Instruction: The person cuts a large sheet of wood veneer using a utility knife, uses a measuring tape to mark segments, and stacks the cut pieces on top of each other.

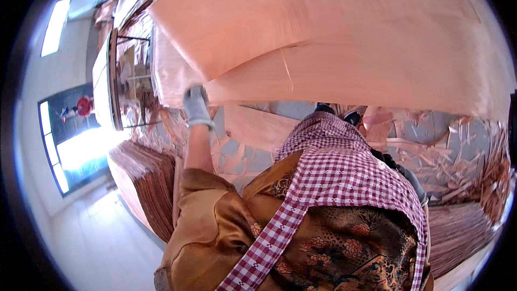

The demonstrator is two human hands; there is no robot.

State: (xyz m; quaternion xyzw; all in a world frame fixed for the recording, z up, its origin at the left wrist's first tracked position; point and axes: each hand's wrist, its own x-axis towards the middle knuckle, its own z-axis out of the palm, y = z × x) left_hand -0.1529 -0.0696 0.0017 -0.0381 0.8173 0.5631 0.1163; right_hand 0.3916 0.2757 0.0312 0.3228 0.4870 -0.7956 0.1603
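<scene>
Across the top of the head view, from about 10 to 2 o'clock, a broad pinkish-tan wooden sheet point(388, 70) is spreading toward the rim, its near edge running just above the middle. Toward 12 o'clock, a loose thin sheet point(231, 27) is lying askew on it, one corner pointing down toward the person's left hand point(196, 103). That hand, in a pale grey glove with darker fingers, is reaching up at 10 o'clock and resting at the near edge of the broad sheet, just beside that corner; its fingers are looking bent, but blur is hiding how far they are closing, and I cannot tell whether they are gripping anything. Between 3 and 4 o'clock, the right hand point(413, 181), gloved in black and grey, is hanging low beside the checked apron point(344, 175), which is partly covering it; I cannot tell how open it is or whether it is holding anything. A stack of thin sheets point(148, 191) is standing at 8 o'clock, and another stack point(463, 237) is lying at 4 o'clock. Torn scraps point(258, 126) are littering the grey floor below the broad sheet, and a dark shoe point(353, 117) is showing near 3 o'clock.
</scene>
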